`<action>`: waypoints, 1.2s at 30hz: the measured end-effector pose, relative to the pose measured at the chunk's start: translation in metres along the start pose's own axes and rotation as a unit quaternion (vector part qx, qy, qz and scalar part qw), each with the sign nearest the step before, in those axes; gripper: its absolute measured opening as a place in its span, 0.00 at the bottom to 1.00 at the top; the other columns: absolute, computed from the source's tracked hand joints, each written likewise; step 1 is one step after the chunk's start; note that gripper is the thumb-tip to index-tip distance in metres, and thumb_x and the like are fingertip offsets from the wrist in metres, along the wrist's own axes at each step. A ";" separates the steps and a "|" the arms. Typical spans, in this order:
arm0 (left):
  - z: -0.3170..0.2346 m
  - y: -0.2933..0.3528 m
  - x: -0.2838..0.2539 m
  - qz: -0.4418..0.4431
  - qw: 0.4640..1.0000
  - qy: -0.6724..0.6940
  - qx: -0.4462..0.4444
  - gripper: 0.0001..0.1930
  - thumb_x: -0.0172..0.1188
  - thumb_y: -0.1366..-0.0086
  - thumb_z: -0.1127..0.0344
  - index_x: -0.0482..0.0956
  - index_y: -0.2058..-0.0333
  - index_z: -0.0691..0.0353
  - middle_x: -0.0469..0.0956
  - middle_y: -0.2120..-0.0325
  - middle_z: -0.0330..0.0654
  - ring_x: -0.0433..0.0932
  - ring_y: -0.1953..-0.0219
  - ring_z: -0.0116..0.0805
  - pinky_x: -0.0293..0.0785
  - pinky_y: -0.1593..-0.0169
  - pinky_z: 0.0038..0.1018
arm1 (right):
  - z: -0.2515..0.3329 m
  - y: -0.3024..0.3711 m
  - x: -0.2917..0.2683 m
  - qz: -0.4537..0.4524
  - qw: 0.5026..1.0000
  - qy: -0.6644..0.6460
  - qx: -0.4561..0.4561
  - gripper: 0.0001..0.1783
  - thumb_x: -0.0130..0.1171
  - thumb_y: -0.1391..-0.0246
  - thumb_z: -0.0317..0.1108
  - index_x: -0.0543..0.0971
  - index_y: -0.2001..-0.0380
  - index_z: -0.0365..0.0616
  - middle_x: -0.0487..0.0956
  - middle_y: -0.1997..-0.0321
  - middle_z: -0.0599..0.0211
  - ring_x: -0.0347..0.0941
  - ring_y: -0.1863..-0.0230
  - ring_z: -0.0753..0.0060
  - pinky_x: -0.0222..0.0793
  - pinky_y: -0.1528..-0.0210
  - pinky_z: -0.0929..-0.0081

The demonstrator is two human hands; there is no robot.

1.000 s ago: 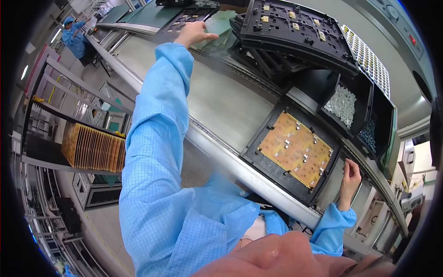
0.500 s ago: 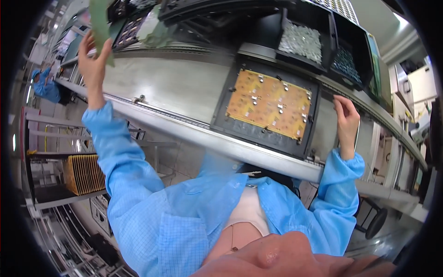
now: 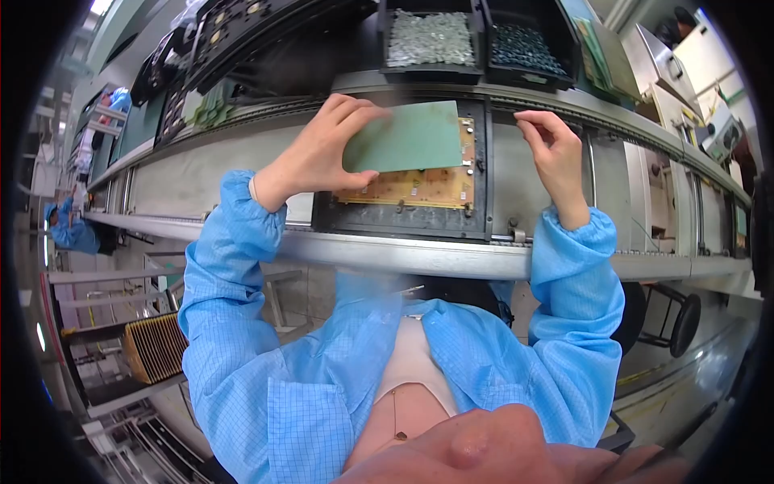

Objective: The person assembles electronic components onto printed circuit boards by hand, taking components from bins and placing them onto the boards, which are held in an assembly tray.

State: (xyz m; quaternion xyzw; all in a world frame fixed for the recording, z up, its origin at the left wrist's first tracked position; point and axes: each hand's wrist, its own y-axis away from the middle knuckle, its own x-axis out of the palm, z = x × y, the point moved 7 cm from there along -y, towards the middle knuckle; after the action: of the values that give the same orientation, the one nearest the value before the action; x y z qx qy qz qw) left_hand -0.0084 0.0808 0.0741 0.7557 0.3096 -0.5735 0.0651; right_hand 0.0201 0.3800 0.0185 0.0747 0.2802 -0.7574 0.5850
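Note:
My left hand (image 3: 318, 149) is closed on a thin, pale green rectangular sheet (image 3: 415, 139). Held above an orange circuit board panel (image 3: 435, 187), the sheet hides much of its far and left part. Small metal components stand along the panel's visible right and near parts. A flat black carrier (image 3: 447, 224) surrounds the panel and rests on the conveyor line. Just right of the carrier, my right hand (image 3: 556, 157) hovers with thumb and index finger pinched; whatever lies between their tips is too small to make out.
Beyond the rail stand black bins, one with clear pieces (image 3: 431, 39), the other with dark bluish pieces (image 3: 524, 50). More green sheets (image 3: 214, 106) lie at the far left. A metal rail (image 3: 403, 254) runs along the near side. A rack of orange boards (image 3: 153, 348) stands lower left.
My left hand has carried the green sheet from the far left to above the circuit board panel. My right hand stays beside the carrier, still pinched. The whole view has turned and shifted.

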 end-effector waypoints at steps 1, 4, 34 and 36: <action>0.003 -0.005 0.008 0.019 1.000 0.011 -0.003 0.38 0.71 0.57 0.64 0.71 0.44 0.61 0.71 0.49 0.49 0.66 0.45 0.49 0.68 0.40 0.40 | 0.002 0.000 0.001 -0.004 1.000 -0.004 -0.004 0.07 0.61 0.42 0.27 0.83 0.61 0.40 0.82 0.66 0.70 0.75 0.67 0.83 0.70 0.63 0.84; 0.004 -0.015 0.021 0.040 0.999 0.022 0.012 0.37 0.72 0.57 0.64 0.71 0.45 0.61 0.72 0.49 0.48 0.66 0.45 0.49 0.68 0.40 0.40 | 0.011 0.000 0.002 -0.016 0.999 0.011 -0.035 0.07 0.61 0.43 0.27 0.83 0.62 0.41 0.82 0.66 0.69 0.74 0.69 0.82 0.70 0.64 0.83; 0.016 -0.024 0.046 0.099 0.994 -0.054 0.006 0.41 0.75 0.55 0.58 0.69 0.41 0.57 0.70 0.42 0.46 0.65 0.39 0.49 0.66 0.37 0.44 | 0.026 0.014 0.030 0.162 0.970 0.108 -0.148 0.07 0.65 0.49 0.26 0.83 0.64 0.41 0.79 0.63 0.66 0.74 0.58 0.66 0.70 0.64 0.72; 0.016 -0.023 0.046 0.094 0.994 -0.060 0.006 0.41 0.75 0.55 0.58 0.70 0.41 0.56 0.70 0.43 0.45 0.65 0.40 0.49 0.66 0.37 0.44 | 0.025 0.017 0.032 0.184 0.969 0.102 -0.128 0.09 0.66 0.50 0.27 0.83 0.63 0.42 0.77 0.61 0.66 0.73 0.56 0.65 0.71 0.62 0.71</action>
State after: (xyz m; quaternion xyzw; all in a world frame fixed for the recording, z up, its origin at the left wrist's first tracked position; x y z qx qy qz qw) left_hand -0.0268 0.1099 0.0331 0.7461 0.2287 -0.6111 0.1327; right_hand 0.0313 0.3375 0.0198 0.1264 0.4141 -0.5835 0.6871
